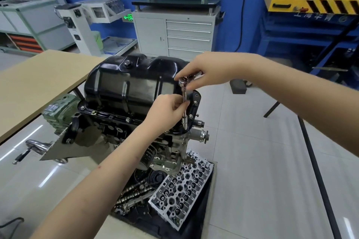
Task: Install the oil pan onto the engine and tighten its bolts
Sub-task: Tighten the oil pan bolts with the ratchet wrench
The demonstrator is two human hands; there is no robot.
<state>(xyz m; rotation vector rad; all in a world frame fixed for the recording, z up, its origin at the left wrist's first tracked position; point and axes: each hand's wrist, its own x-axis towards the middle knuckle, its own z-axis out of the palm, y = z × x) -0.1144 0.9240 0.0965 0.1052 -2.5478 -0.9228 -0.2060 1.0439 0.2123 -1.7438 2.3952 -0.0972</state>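
A glossy black oil pan (128, 85) sits upside-down on the engine block (120, 134), with several bolts along its flange (110, 117). A chrome ratchet with a long extension (184, 103) stands upright over the pan's near right corner. My right hand (202, 72) grips the ratchet head and handle from above. My left hand (167, 110) pinches the extension shaft midway down. The socket end meets the flange beside a bolt (190, 116).
A cylinder head (182, 192) and camshafts (134, 192) lie on a black mat on the floor in front of the engine. A wooden table (38, 87) stands at the left, a grey drawer cabinet (174, 35) behind, a blue and yellow lift (310, 15) at the right.
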